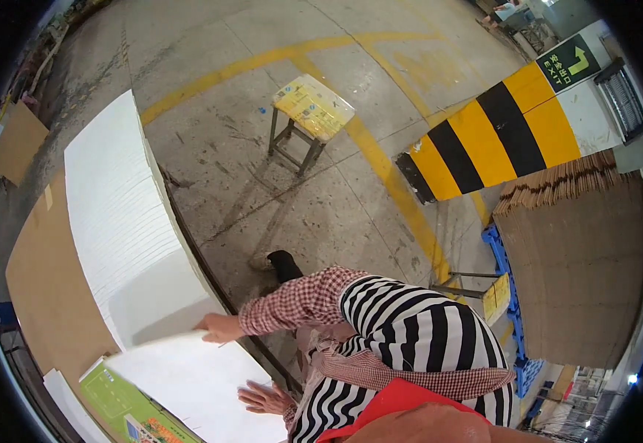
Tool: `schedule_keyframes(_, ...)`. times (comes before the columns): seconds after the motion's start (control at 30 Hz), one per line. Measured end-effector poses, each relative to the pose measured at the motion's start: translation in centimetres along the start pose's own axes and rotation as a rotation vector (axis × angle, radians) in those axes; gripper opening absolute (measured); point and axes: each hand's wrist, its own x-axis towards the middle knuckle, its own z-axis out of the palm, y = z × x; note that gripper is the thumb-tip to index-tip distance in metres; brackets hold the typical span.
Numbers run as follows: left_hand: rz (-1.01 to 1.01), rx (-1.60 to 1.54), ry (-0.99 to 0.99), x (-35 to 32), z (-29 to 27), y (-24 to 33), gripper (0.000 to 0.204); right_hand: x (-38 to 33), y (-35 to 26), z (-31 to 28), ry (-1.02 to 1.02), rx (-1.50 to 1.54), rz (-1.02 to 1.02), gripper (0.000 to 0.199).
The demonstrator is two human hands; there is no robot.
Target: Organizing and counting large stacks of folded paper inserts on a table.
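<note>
My right hand (218, 325), in a red-checked sleeve, grips the near edge of a large white sheet (188, 369) that curves upward off the pile. My left hand (265, 398) lies flat on the same sheet lower down, fingers spread. Just beyond the sheet stands a tall stack of white sheets (118, 214). My striped top and a red garment fill the lower right, and one of my feet in a black shoe (283, 264) stands on the concrete beside the stack.
A metal stool with a yellow top (312, 108) stands on the concrete floor ahead. A yellow-and-black striped pillar (493, 134) and a tall stack of brown cardboard (580, 251) on a blue pallet (501, 255) are at the right. Brown board (48, 284) and green printed sheets (123, 402) lie at the left.
</note>
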Motion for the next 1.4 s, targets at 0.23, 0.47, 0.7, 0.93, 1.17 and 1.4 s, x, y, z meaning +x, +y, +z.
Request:
schedule_keyframes(0.23, 0.010, 0.054, -0.050, 0.5, 0.2, 0.6, 0.075, 2.4, 4.8, -2.4, 0.132, 0.282, 0.398, 0.039)
schedule_keyframes(0.47, 0.146, 0.062, 0.300, 0.9, 1.6, 0.3, 0.067, 0.1, 2.0, 0.0, 0.019, 0.147, -0.231, 0.038)
schedule_keyframes(0.7, 0.319, 0.204, 0.514, 2.4, 1.0, 0.0, 0.057, 2.1, 3.9, -2.1, -0.036, 0.197, 0.178, 0.031)
schedule_keyframes(0.93, 0.298, 0.382, 0.550, 2.7, 1.3, -0.9, 0.055, 0.5, 3.0, -0.5, -0.029, 0.078, -0.076, 0.047)
schedule_keyframes(1.17, -0.112, -0.282, -0.220, -5.2, 2.1, -3.7, 0.082, 2.3, 0.2, 0.7, -0.170, -0.141, 0.566, 0.064)
schedule_keyframes(1.4, -0.057, -0.344, -0.211, 0.3, -4.3, -1.0, 0.075, 1.2, 3.5, -1.2, 0.185, -0.202, 0.071, 0.036)
